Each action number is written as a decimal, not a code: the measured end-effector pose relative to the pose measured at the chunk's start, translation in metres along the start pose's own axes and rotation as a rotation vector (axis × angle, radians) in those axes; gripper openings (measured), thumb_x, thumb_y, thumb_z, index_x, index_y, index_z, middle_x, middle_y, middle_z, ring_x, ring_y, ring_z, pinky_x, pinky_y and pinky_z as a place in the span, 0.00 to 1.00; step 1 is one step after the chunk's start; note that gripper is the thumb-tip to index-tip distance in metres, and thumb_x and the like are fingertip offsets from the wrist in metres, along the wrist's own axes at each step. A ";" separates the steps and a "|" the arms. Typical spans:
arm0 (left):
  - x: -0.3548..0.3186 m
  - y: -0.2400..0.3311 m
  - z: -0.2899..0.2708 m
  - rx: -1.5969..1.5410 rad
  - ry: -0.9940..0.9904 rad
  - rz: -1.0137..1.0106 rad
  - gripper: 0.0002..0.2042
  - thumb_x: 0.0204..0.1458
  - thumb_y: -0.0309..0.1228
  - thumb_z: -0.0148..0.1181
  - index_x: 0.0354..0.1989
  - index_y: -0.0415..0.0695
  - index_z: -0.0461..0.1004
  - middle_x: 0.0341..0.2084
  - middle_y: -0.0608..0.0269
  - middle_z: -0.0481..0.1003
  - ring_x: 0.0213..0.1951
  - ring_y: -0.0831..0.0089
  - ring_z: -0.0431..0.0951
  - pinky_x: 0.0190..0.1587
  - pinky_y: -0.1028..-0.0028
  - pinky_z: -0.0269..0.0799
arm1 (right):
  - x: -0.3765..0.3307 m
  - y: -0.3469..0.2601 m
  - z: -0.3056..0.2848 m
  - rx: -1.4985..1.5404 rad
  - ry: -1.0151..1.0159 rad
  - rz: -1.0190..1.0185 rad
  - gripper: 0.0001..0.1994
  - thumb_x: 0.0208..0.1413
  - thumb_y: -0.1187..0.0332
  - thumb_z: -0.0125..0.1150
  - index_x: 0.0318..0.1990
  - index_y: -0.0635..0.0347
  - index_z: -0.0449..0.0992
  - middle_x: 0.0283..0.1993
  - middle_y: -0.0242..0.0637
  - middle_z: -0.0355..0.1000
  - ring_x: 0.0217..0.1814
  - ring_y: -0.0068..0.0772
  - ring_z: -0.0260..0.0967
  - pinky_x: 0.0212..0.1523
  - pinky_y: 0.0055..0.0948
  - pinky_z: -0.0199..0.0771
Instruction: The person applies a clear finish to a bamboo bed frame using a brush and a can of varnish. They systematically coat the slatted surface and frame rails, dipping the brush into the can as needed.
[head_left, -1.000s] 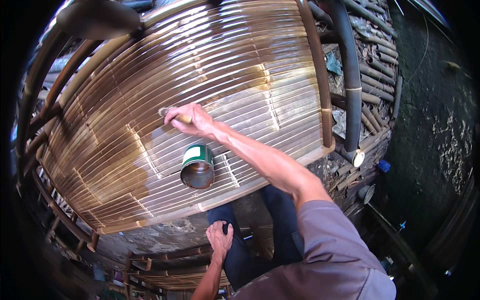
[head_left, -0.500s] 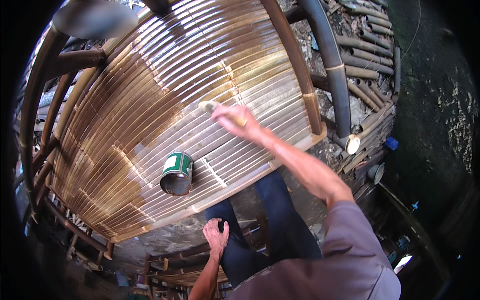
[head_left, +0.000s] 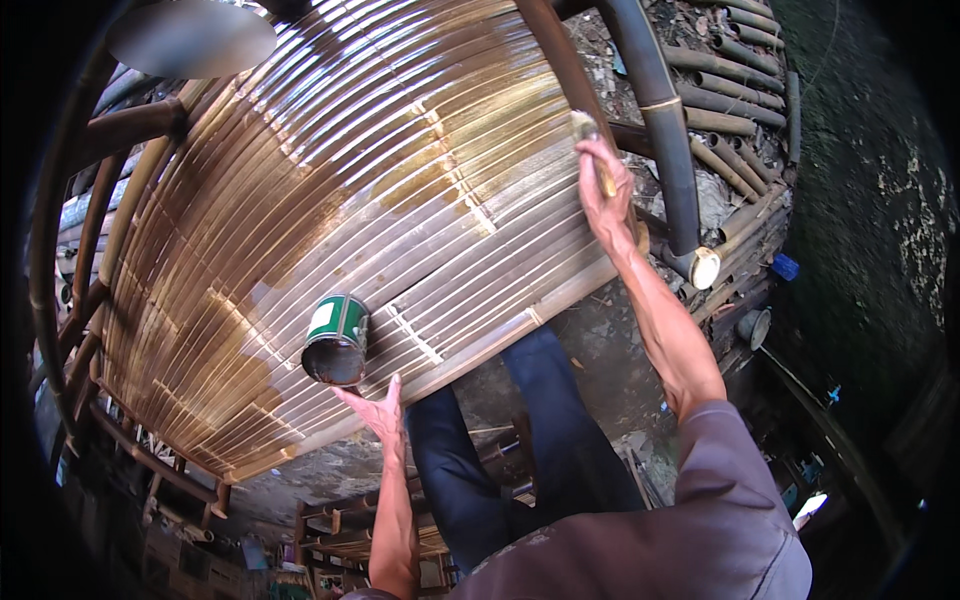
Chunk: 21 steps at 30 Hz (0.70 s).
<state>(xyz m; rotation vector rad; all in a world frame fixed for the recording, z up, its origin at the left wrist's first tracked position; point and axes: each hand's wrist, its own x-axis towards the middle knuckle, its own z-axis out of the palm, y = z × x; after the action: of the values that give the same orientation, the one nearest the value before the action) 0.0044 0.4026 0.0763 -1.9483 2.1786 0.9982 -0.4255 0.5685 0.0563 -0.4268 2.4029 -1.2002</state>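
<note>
My right hand (head_left: 605,185) is closed round the wooden handle of a paintbrush (head_left: 584,124). Its pale bristles are at the right end of a bamboo slat bench (head_left: 470,255), by the dark bamboo rail (head_left: 570,60). My left hand (head_left: 378,410) is open, thumb and fingers spread, just below a green tin can (head_left: 338,335) on the slats; whether it touches the can I cannot tell. The can's open mouth faces me, its inside dark. Much of the slat surface is glossy brown, while slats toward the near right look paler and matte.
A thick dark bamboo post (head_left: 665,130) stands right of the bench. Cut bamboo lengths (head_left: 735,95) are stacked beyond it. More bamboo framing (head_left: 100,215) rises at the left. Below, near my legs, stands another low bamboo piece (head_left: 345,530).
My right hand has carried the paintbrush rightward and away from me, to the bench's right end. My left hand has lifted off my thigh and reached up beside the can, fingers spreading.
</note>
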 end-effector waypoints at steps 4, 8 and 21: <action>0.017 0.019 0.007 -0.251 -0.024 -0.022 0.55 0.38 0.40 0.77 0.68 0.29 0.42 0.63 0.34 0.55 0.63 0.50 0.59 0.67 0.59 0.52 | -0.046 0.028 0.022 -0.011 -0.294 -0.312 0.09 0.58 0.74 0.54 0.39 0.54 0.81 0.45 0.34 0.79 0.41 0.26 0.76 0.44 0.27 0.78; 0.027 0.026 0.013 -0.189 -0.007 -0.036 0.41 0.44 0.36 0.74 0.63 0.28 0.57 0.59 0.40 0.64 0.59 0.55 0.65 0.65 0.61 0.55 | -0.019 0.015 0.002 0.013 0.043 -0.023 0.11 0.55 0.77 0.58 0.42 0.49 0.81 0.46 0.38 0.79 0.45 0.29 0.76 0.43 0.26 0.79; 0.071 0.010 0.023 -0.341 0.176 0.178 0.40 0.33 0.38 0.82 0.55 0.33 0.68 0.48 0.51 0.74 0.48 0.62 0.75 0.54 0.66 0.70 | -0.029 0.009 0.090 -0.392 0.140 -0.369 0.12 0.61 0.65 0.48 0.42 0.51 0.80 0.50 0.43 0.77 0.55 0.37 0.74 0.54 0.35 0.74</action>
<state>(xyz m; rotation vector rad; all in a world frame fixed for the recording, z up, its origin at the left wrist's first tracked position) -0.0274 0.3517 0.0305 -2.0764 2.4506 1.3524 -0.3566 0.5253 0.0075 -0.9704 2.7708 -0.9127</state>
